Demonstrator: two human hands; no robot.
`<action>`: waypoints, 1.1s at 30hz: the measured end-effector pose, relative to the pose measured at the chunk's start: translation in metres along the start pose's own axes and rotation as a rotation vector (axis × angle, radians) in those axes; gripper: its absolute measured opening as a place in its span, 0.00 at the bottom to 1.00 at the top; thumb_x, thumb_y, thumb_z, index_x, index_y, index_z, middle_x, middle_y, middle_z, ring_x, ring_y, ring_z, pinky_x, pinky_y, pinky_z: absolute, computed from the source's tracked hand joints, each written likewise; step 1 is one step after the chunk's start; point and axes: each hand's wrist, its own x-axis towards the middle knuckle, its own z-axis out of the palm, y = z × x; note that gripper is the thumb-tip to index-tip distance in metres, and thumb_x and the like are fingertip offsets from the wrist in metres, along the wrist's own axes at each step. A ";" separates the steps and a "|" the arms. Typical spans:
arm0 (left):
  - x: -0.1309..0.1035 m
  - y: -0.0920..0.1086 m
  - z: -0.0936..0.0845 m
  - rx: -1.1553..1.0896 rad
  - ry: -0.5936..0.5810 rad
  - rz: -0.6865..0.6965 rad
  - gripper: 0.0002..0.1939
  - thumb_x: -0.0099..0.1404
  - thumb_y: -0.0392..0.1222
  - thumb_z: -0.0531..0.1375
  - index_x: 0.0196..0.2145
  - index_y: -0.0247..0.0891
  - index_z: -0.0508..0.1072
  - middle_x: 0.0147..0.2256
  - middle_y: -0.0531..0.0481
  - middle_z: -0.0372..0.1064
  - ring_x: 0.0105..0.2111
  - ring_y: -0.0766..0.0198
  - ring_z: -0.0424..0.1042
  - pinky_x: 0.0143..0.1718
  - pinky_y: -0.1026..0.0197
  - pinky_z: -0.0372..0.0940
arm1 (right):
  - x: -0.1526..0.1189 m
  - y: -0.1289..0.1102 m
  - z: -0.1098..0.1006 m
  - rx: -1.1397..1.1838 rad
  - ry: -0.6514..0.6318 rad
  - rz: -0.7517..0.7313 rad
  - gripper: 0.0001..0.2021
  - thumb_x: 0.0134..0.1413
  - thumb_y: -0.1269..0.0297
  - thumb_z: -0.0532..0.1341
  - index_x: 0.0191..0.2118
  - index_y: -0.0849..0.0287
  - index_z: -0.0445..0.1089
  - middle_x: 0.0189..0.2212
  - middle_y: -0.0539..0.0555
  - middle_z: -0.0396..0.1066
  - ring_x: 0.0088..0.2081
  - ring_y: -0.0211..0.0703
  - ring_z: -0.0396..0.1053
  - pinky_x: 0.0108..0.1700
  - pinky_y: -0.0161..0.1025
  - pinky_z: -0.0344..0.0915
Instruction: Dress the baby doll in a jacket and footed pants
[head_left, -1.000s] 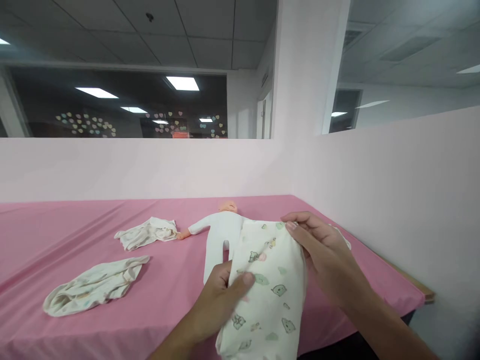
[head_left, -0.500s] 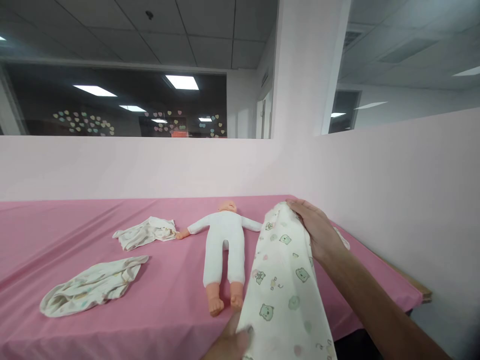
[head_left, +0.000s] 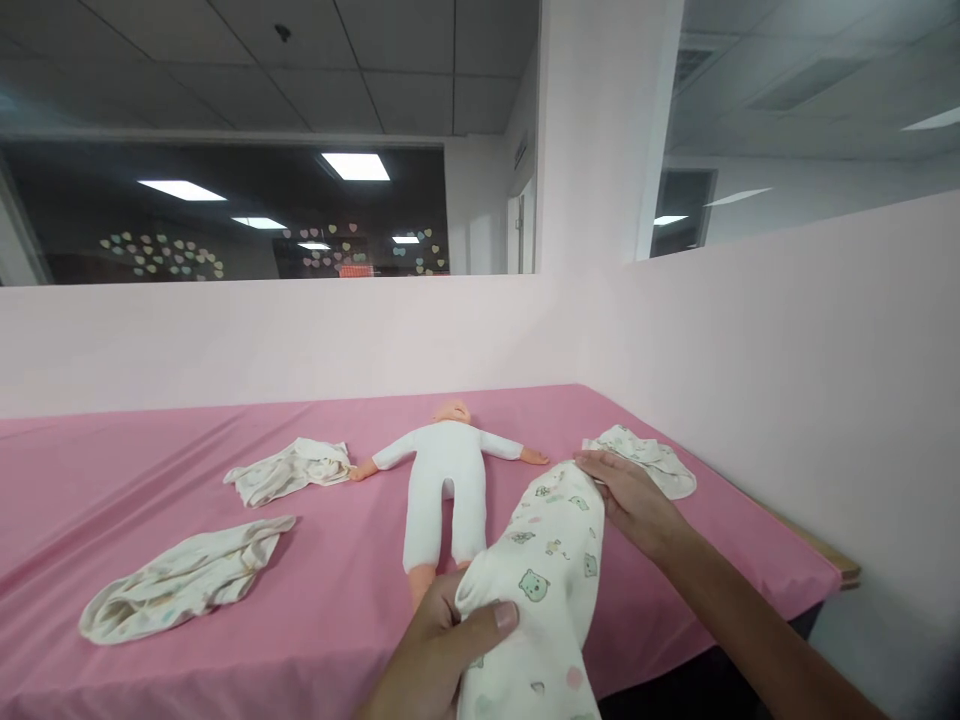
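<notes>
Printed garment (head_left: 551, 575) pinched by left hand (head_left: 442, 640); right hand (head_left: 630, 495) grips far end.

Soft matt printed cloth garment (head_left: 551, 580); smooth pink tablecloth (head_left: 150, 470), faint sheen; doll (head_left: 446, 480) in plain white fabric, plastic-looking feet.

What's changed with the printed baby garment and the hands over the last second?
The printed garment, held up in front of the doll a second ago, has come down and to the right, so the doll's body shows and another small cloth appears at the right. The right hand dropped with its far end; the left hand keeps pinching the near end. The doll and the two crumpled cloths at left stayed put.
</notes>
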 end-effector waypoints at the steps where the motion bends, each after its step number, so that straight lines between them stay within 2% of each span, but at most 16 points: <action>1: -0.001 0.004 0.003 -0.005 -0.016 0.002 0.21 0.51 0.40 0.72 0.43 0.34 0.75 0.39 0.40 0.77 0.43 0.47 0.76 0.48 0.50 0.68 | -0.003 0.002 0.000 0.023 -0.015 0.033 0.10 0.50 0.55 0.67 0.34 0.55 0.73 0.30 0.53 0.73 0.32 0.44 0.72 0.36 0.42 0.73; 4: -0.002 0.013 0.008 -0.038 -0.043 0.001 0.16 0.54 0.41 0.70 0.40 0.34 0.77 0.36 0.40 0.78 0.42 0.48 0.77 0.48 0.49 0.68 | -0.015 0.007 0.001 0.104 -0.035 0.141 0.13 0.51 0.54 0.67 0.40 0.54 0.72 0.36 0.53 0.74 0.36 0.44 0.73 0.42 0.41 0.73; 7: 0.001 0.016 0.007 -0.088 -0.088 0.014 0.16 0.57 0.40 0.68 0.43 0.33 0.76 0.36 0.39 0.78 0.42 0.47 0.77 0.48 0.48 0.68 | -0.031 0.008 0.004 0.136 -0.081 0.208 0.15 0.50 0.54 0.68 0.41 0.55 0.72 0.40 0.52 0.73 0.38 0.44 0.75 0.46 0.43 0.72; 12: 0.007 0.013 0.003 -0.119 -0.117 0.080 0.21 0.58 0.38 0.67 0.50 0.37 0.71 0.42 0.41 0.76 0.45 0.49 0.75 0.49 0.49 0.67 | -0.069 0.005 0.017 0.277 -0.221 0.267 0.14 0.55 0.52 0.64 0.43 0.54 0.72 0.45 0.54 0.73 0.38 0.44 0.74 0.43 0.44 0.71; 16: 0.011 0.010 0.004 -0.104 -0.177 0.094 0.30 0.58 0.36 0.67 0.56 0.43 0.65 0.46 0.44 0.73 0.46 0.54 0.74 0.50 0.53 0.66 | -0.096 -0.001 0.025 0.295 -0.142 0.254 0.21 0.50 0.54 0.67 0.50 0.52 0.72 0.44 0.55 0.74 0.44 0.48 0.72 0.46 0.44 0.70; 18: 0.013 0.010 0.002 -0.070 -0.156 0.102 0.34 0.58 0.37 0.67 0.60 0.45 0.61 0.45 0.45 0.73 0.45 0.55 0.74 0.50 0.54 0.66 | -0.100 -0.006 0.025 0.273 -0.083 0.248 0.24 0.47 0.56 0.69 0.52 0.52 0.72 0.41 0.54 0.75 0.45 0.49 0.71 0.45 0.43 0.70; 22: 0.015 0.014 -0.004 0.095 -0.040 0.134 0.40 0.59 0.42 0.67 0.65 0.49 0.54 0.35 0.52 0.72 0.38 0.62 0.73 0.45 0.59 0.65 | -0.095 -0.013 0.022 0.260 0.005 0.207 0.24 0.45 0.57 0.70 0.51 0.51 0.73 0.35 0.53 0.73 0.37 0.45 0.70 0.35 0.38 0.69; 24: 0.014 0.018 -0.006 0.172 -0.037 0.139 0.41 0.60 0.44 0.67 0.66 0.50 0.53 0.29 0.55 0.69 0.34 0.65 0.71 0.44 0.60 0.64 | -0.091 -0.015 0.021 0.236 0.018 0.188 0.22 0.45 0.56 0.69 0.49 0.52 0.74 0.32 0.52 0.71 0.33 0.43 0.67 0.31 0.36 0.66; 26: 0.012 0.022 -0.006 0.224 -0.078 0.125 0.39 0.62 0.45 0.66 0.66 0.49 0.54 0.29 0.55 0.69 0.35 0.65 0.71 0.45 0.60 0.63 | -0.090 -0.014 0.021 0.187 0.006 0.163 0.21 0.47 0.55 0.68 0.48 0.52 0.74 0.28 0.50 0.68 0.31 0.40 0.65 0.29 0.34 0.64; 29: 0.012 0.027 -0.002 0.301 -0.112 0.099 0.28 0.64 0.49 0.63 0.60 0.42 0.67 0.34 0.49 0.71 0.38 0.63 0.70 0.44 0.61 0.62 | -0.091 -0.013 0.021 0.053 -0.017 0.080 0.18 0.49 0.52 0.67 0.47 0.50 0.74 0.27 0.49 0.67 0.30 0.39 0.62 0.30 0.34 0.63; 31: 0.013 0.030 0.000 0.385 -0.111 0.106 0.23 0.65 0.53 0.61 0.52 0.38 0.74 0.35 0.47 0.72 0.37 0.63 0.70 0.41 0.62 0.62 | -0.090 -0.013 0.020 -0.069 0.009 -0.009 0.17 0.50 0.52 0.66 0.46 0.49 0.75 0.33 0.50 0.70 0.32 0.40 0.63 0.31 0.35 0.63; 33: 0.014 0.034 0.000 0.505 -0.101 0.141 0.21 0.66 0.54 0.59 0.48 0.36 0.77 0.34 0.47 0.72 0.34 0.63 0.69 0.38 0.63 0.62 | -0.088 -0.015 0.020 -0.173 0.056 -0.108 0.14 0.51 0.52 0.64 0.43 0.50 0.76 0.41 0.52 0.72 0.40 0.45 0.66 0.37 0.37 0.65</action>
